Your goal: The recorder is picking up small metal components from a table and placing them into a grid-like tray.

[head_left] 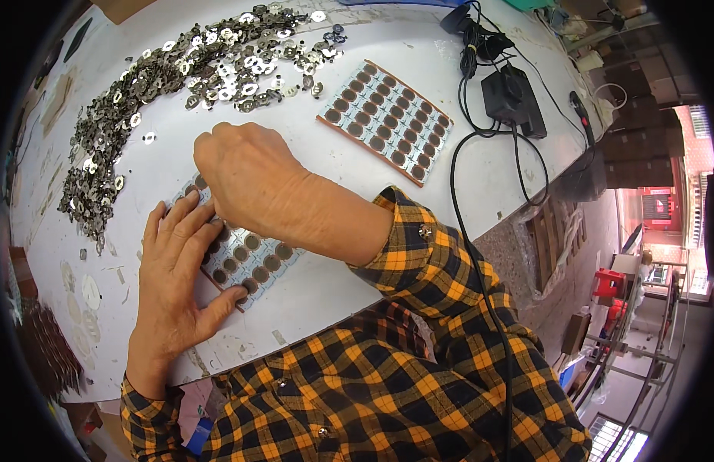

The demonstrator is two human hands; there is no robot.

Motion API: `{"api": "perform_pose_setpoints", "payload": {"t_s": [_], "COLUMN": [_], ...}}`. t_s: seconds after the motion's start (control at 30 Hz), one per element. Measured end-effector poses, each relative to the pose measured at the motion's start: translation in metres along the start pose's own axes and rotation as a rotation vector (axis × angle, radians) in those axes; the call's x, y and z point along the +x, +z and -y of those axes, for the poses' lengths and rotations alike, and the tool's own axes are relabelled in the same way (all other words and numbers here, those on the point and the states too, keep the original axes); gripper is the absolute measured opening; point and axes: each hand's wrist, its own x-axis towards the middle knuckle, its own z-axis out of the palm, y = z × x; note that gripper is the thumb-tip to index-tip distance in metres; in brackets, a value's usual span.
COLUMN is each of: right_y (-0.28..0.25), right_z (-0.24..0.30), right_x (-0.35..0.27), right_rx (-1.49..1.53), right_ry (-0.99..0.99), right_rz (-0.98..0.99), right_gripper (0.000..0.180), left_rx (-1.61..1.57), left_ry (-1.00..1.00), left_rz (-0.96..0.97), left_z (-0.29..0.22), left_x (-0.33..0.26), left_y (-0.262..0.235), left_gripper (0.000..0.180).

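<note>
My left hand [172,269] lies flat with fingers spread on a light sheet of round brown discs [253,258], pinning its near edge to the white table [449,177]. My right hand [253,173] curls over the far end of the same sheet, fingertips bent down and hidden; whether it pinches anything I cannot tell. A second sheet of brown discs [387,119] lies apart on the table, further right. Both arms wear orange and black checked sleeves.
A long heap of small shiny metal rings [180,73] curves along the table's far and left sides. A black power adapter [511,96] with cables lies at the right edge. Beyond the edge are the floor, red stools [609,283] and racks.
</note>
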Motion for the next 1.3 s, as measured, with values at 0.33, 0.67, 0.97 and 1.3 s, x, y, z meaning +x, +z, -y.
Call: {"api": "perform_pose_setpoints", "payload": {"t_s": [0.33,0.67,0.97,1.3], "right_y": [-0.004,-0.020,-0.015,-0.007], "right_z": [-0.015,-0.010,0.015,0.023], "right_x": [0.018,0.008,0.010,0.007], "right_rx": [0.347,0.369,0.811,0.458], "right_ry": [-0.058,0.129,0.479,0.209], "right_rz": [0.065,0.147,0.346,0.251], "right_gripper": [0.014,0.007,0.015,0.010], "left_rx": [0.040,-0.043,-0.023,0.015], "left_ry": [0.066,0.145,0.111,0.004], "left_rz": [0.144,0.023,-0.052,-0.105], "left_z": [-0.017,-0.023,-0.023,-0.033], "left_x": [0.002,-0.008,-0.020,-0.025], "left_y": [-0.003,0.036,0.039,0.042], "left_gripper": [0.089,0.077,0.075,0.072]}}
